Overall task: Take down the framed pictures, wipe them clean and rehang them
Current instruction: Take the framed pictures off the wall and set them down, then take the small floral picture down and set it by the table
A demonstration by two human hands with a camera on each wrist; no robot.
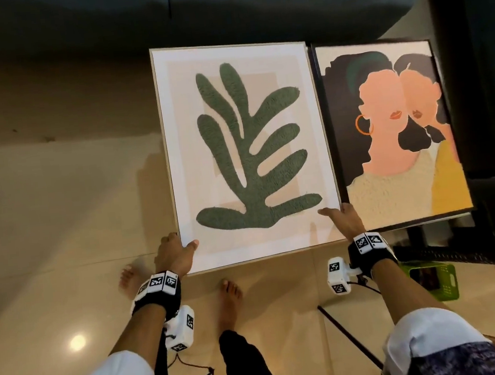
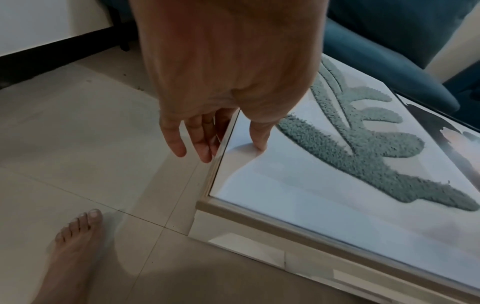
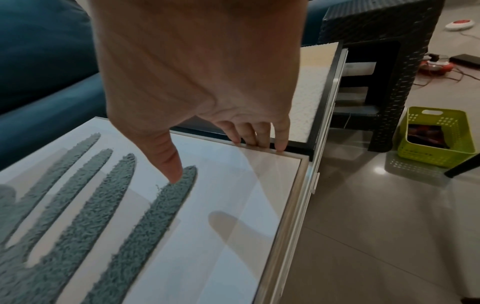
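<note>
Leaf picture (image 1: 246,154): you hold it over the floor (image 1: 60,205), just beside the portrait picture (image 1: 392,134).
Left hand (image 1: 174,255): grips its left edge, thumb on the glass.
Right hand (image 1: 343,220): grips its right edge, thumb on the glass.
Green basket (image 3: 439,135): on the floor, beside the dark wicker stool (image 3: 379,61).

Both arms extended forward and down, sleeves rolled above the elbows. Left hand (image 1: 174,253) grips the leaf picture (image 1: 245,145) at its left edge, thumb on the glass, fingers (image 2: 179,142) behind the frame. Right hand (image 1: 341,219) mirrors it on the right edge, thumb on front, fingers (image 3: 281,135) over the rim.
</note>
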